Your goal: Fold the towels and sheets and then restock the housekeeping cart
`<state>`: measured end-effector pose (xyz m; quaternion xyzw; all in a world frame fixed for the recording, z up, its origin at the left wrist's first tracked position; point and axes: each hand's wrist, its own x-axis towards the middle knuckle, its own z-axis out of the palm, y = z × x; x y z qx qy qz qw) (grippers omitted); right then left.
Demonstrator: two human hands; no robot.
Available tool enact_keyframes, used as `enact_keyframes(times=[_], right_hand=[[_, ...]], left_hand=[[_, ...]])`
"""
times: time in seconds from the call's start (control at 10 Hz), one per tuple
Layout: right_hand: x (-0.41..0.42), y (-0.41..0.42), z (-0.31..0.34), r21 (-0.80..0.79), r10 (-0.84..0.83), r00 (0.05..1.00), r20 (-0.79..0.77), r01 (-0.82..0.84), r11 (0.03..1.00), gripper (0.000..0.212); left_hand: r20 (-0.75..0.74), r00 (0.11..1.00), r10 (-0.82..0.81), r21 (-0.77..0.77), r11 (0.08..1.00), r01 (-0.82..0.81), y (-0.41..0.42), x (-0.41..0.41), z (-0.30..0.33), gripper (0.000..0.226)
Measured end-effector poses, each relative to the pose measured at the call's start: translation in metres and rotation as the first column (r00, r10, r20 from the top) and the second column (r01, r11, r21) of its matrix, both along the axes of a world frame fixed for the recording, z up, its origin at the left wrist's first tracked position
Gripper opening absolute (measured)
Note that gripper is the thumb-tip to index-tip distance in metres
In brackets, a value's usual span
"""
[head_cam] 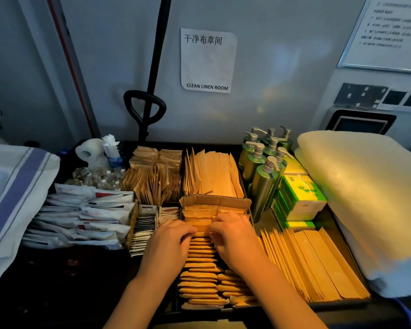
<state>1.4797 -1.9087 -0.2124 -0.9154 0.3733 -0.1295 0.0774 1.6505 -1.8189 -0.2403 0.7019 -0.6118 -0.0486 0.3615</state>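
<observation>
Hands [201,230] curl, pinching kraft packets [201,257] stacked flat, long axes left-right.

Left hand [170,236], bare, no glove, ring or watch visible, right hand [233,230], likewise bare, short plain fingernails where visible, both forearms uncovered to the frame's lower edge, no sleeve or cuff in view
</observation>
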Motion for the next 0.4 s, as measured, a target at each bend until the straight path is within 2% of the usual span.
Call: enact_keyframes(times=[0.2, 0.4], right_hand=[[-0.018, 0.014, 0.004, 0.044, -0.057, 0.98, 0.191, 0.049, 0.998, 0.032], [-0.052, 0.019, 0.024, 0.033, -0.076, 0.947, 0.311, 0.07, 0.997, 0.041]], left_hand=[[0.016, 0.999, -0.043, -0.035, 0.998, 0.044, 0.01, 0.001, 0.002, 0.02], [0.026, 1.0, 0.013, -0.124, 0.992, -0.009, 0.024, -0.02, 0.025, 0.022]])
